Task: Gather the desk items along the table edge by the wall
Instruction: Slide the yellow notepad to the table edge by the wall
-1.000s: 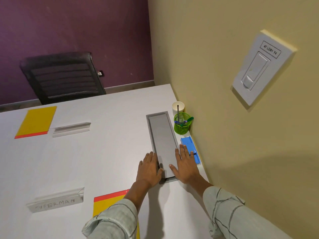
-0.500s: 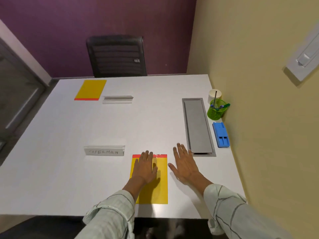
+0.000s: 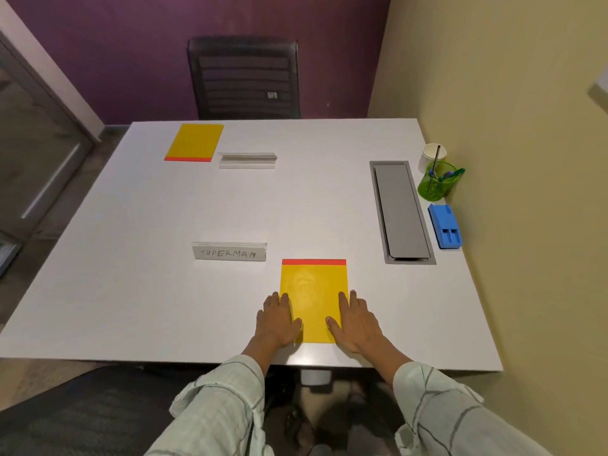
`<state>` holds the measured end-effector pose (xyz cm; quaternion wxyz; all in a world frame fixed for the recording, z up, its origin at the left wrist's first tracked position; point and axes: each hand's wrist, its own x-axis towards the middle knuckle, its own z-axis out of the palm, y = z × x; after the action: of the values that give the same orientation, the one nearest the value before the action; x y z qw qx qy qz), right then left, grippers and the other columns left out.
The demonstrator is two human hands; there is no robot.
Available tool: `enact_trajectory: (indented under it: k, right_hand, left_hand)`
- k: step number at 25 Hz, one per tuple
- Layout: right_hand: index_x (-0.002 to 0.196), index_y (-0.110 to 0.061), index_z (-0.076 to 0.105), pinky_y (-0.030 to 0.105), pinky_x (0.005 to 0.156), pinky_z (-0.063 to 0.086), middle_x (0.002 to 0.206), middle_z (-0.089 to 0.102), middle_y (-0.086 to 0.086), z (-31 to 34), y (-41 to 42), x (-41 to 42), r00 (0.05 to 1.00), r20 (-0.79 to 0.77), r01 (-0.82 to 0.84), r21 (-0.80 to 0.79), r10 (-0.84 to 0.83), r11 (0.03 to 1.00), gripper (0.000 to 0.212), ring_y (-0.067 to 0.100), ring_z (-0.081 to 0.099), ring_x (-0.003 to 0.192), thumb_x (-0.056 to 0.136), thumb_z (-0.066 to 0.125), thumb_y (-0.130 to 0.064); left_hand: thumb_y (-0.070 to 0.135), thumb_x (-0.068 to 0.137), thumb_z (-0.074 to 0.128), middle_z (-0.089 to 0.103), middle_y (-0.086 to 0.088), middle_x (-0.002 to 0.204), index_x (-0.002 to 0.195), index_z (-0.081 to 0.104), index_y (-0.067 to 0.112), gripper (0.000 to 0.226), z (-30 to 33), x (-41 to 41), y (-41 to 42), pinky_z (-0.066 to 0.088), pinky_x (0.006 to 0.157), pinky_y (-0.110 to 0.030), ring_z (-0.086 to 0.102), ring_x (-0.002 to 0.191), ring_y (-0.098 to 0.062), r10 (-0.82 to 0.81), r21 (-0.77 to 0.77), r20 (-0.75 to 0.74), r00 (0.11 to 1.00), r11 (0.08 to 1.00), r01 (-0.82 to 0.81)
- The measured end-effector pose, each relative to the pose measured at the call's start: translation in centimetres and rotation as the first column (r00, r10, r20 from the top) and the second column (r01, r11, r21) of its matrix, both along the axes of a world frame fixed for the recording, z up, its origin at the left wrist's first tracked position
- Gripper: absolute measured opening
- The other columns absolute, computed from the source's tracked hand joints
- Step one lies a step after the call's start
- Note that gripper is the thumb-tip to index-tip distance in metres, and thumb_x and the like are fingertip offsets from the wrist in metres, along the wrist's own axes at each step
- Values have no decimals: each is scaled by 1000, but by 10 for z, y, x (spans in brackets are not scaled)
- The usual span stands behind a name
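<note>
By the wall on the desk [image 3: 164,258], a green cup [image 3: 436,187] holds pens. A white cup [image 3: 431,156] stands behind it; a blue box [image 3: 444,227] lies in front. The left hand [image 3: 275,320] and right hand [image 3: 357,320] lie flat, each grip released, touching a yellow pad [image 3: 312,297].

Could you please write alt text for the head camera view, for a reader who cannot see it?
A person's left hand and right hand lie flat on either side of a yellow notepad at the near edge of a white table. By the wall stand a paper cup, a green pen holder and a blue eraser; a second notepad and two nameplates lie further off.
</note>
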<state>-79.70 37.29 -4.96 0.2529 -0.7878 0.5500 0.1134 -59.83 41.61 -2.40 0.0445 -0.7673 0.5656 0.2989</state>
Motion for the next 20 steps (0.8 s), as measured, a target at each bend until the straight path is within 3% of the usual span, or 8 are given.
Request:
enact_trajectory:
  k: [3,6,11,13,16,20]
  right_hand:
    - [152,-8,22,47,104,44,147,44,14,3,4,4,985,107,119,134,-133,984,74,37,42,132,97,48,-51]
    - [152,-7,25,40,106,43,148,47,14,8,0,10,891,247,313,274,-381,909,75,37,46,132,95,59,-41]
    - [145,-14,39,31,90,44,143,51,11,11,-8,8,556,322,589,499,-767,636,66,28,55,118,87,69,-27]
    - [144,-14,43,36,92,50,139,53,10,11,-12,0,414,304,622,594,-858,511,64,24,56,111,87,70,-26]
    - [146,-13,40,35,83,50,137,54,10,9,-14,-14,320,276,571,708,-906,417,64,24,58,115,90,69,-25]
    - [144,-9,43,40,106,46,145,50,11,3,-6,-38,434,304,594,611,-848,523,66,28,53,127,86,74,-11]
  left_hand:
    - [45,84,66,32,-19,151,147,24,5,86,-9,-2,4,35,111,-49,30,140,-36,160,143,-132,978,980,-141]
    - [41,75,79,47,-15,138,141,29,6,90,-12,-6,3,42,105,-46,46,128,-34,315,150,-273,909,947,-283]
    - [34,74,83,39,-16,150,148,24,5,99,-12,7,-6,44,104,-45,44,133,-35,627,205,-442,642,767,-608]
    - [35,74,82,38,-17,150,148,26,3,99,-14,13,-9,47,101,-48,45,131,-38,712,267,-451,538,683,-680]
    - [29,73,84,58,-18,124,129,51,-1,71,-17,12,-11,52,85,-43,59,111,-37,786,322,-416,456,597,-735]
    - [-6,74,66,68,-25,92,81,66,-3,7,-23,1,-11,58,77,-40,63,76,-30,710,273,-366,602,700,-660]
